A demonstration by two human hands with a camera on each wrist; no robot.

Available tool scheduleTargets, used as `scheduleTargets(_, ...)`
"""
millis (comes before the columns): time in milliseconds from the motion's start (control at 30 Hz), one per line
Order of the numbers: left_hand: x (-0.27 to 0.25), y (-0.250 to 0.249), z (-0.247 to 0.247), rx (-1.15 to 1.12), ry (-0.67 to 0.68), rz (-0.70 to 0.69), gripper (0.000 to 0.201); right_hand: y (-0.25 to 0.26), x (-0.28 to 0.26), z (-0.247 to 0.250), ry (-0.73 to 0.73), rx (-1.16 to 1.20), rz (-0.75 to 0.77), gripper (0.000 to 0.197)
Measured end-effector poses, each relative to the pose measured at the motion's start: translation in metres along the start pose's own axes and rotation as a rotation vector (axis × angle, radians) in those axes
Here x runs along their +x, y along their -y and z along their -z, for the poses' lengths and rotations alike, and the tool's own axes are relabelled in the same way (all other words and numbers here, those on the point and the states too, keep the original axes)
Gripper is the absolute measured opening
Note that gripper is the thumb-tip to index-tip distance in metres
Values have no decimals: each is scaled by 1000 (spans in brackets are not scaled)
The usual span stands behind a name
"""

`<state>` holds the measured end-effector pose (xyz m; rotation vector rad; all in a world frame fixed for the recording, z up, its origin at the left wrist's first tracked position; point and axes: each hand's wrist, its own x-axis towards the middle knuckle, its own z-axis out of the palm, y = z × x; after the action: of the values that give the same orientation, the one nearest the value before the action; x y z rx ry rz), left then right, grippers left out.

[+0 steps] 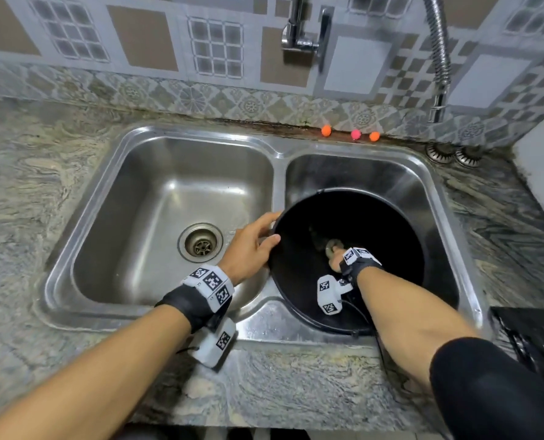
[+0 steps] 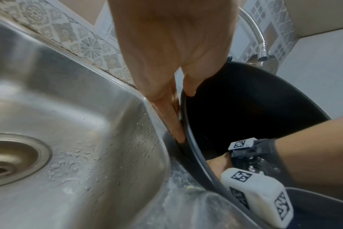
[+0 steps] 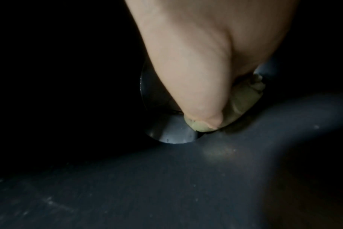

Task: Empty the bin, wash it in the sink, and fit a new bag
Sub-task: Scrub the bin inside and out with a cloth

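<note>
A black round bin [image 1: 391, 223] stands tilted in the right basin of the steel double sink [image 1: 277, 154], its mouth toward me. My left hand [image 1: 251, 249] grips the bin's left rim [image 2: 188, 133], thumb inside and fingers outside. My right hand [image 1: 335, 254] reaches deep inside the bin and holds a yellowish-green scrub sponge [image 3: 243, 100], pressed against the bin's dark inner wall [image 3: 166, 178] near the bottom. Most of the bin's inside is too dark to make out.
The left basin [image 1: 156, 198] holds only a drain [image 1: 201, 242] and some water drops. A wall tap [image 1: 302, 36] and a flexible hose spout [image 1: 439, 74] hang above. Three small coloured balls [image 1: 355, 134] and two drain strainers [image 1: 455, 154] lie behind the sink. A black object [image 1: 531, 341] sits at the right.
</note>
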<state>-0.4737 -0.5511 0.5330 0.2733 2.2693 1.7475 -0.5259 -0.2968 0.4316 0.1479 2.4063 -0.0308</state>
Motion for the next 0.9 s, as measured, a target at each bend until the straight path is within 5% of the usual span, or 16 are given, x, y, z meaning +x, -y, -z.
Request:
scheduleTargets(167,-4,-3,0,-17,-12,12,45,20,20,-8,-95,93,74,42)
scheduleTargets(300,-5,1,0,-2,-12,47,47,76,-44,18,-215,367,119,42)
scheduleTargets(433,1,5,-4,0,-10,88,47,86,-96,18,-247,493,233,63)
scheduleTargets(767,1,-10,-17,-220,-184,270,34,42,-177,30,-203,362,441,44)
scheduleTargets(900,-9,-43,-25,-237,-182,259,35,6,-200,62,-299,871,414,38)
